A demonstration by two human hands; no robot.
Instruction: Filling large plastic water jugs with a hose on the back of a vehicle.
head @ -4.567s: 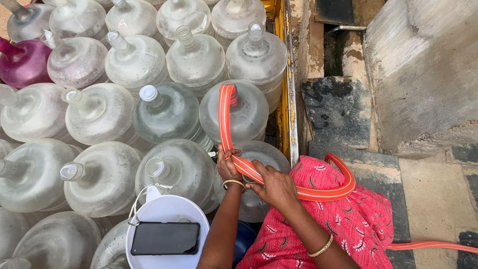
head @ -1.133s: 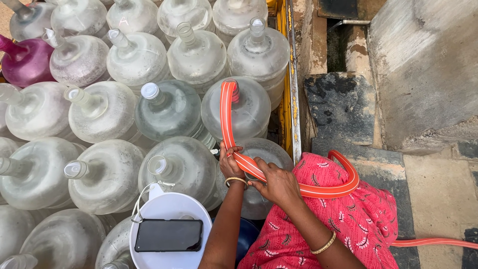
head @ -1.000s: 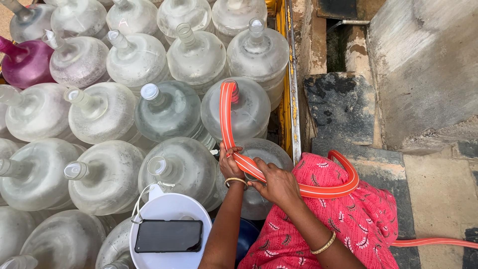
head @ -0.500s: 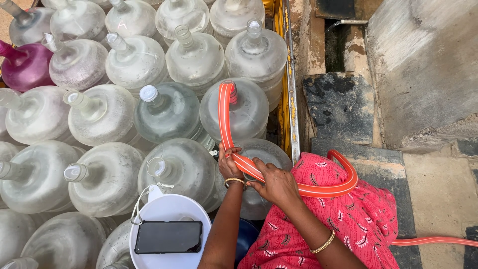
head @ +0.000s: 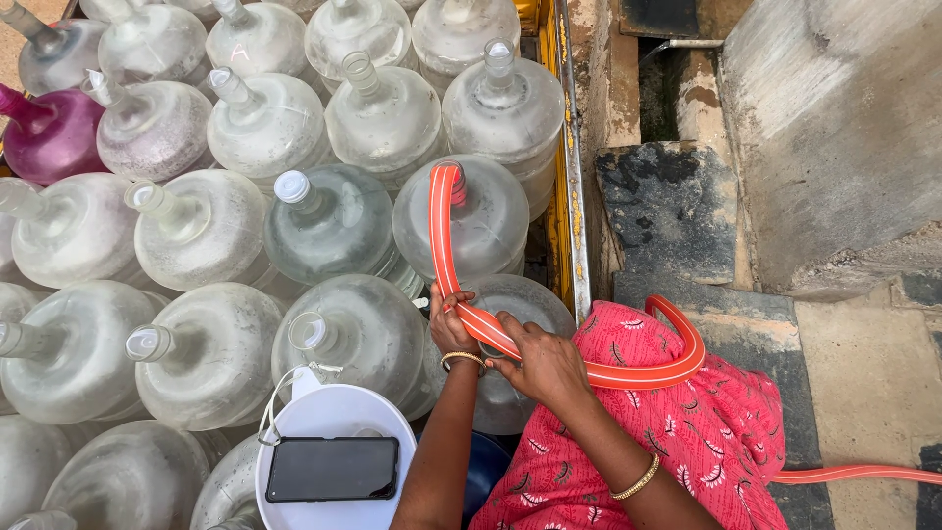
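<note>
My left hand [head: 449, 326] is wrapped round the hose [head: 444, 236], and my right hand [head: 543, 359] clamps it just beside, over a jug [head: 515, 344]. The hose is flat, orange with pale stripes; I see it run up from my grip into the neck of a clear jug [head: 486, 221], and the other way loop over my pink lap to the ground. Around it jugs stand packed tight, some capped; their contents I can't tell. A phone [head: 332, 468] lies on a white lid [head: 324, 424].

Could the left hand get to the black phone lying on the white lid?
Probably yes: the phone lies uncovered on the white lid just below the left hand, though that hand is gripping the orange hose.
</note>
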